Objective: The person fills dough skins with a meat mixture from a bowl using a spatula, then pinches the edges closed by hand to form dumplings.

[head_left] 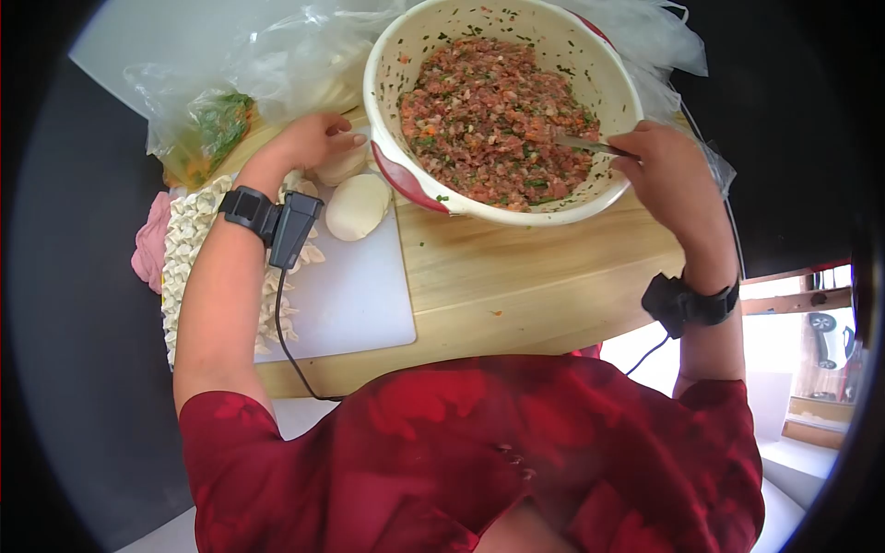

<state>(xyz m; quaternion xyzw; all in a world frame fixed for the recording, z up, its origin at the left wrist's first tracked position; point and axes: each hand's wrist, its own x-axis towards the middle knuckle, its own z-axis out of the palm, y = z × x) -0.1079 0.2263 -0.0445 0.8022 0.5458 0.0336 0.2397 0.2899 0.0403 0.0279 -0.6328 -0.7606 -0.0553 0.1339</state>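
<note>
A large white bowl [590, 207] with red handles holds a minced filling [498, 120] flecked with green and orange. My right hand [659, 166] grips a metal utensil [585, 144] at the bowl's right side, its far end in the filling. Left of the bowl, my left hand [318, 143] is over a stack of pale round dough wrappers [343, 166], thumb and fingers partly bent and apart, with nothing visible between them. Another round stack of wrappers [359, 207] lies just below it on the white cutting board [369, 304].
Rows of folded dumplings [189, 226] lie along the board's left side, partly behind my left forearm. A pink cloth [150, 241] is further left. Plastic bags [286, 64], one around green leaves [221, 129], lie behind. More clear plastic [659, 41] is at the back right of the wooden table [516, 276].
</note>
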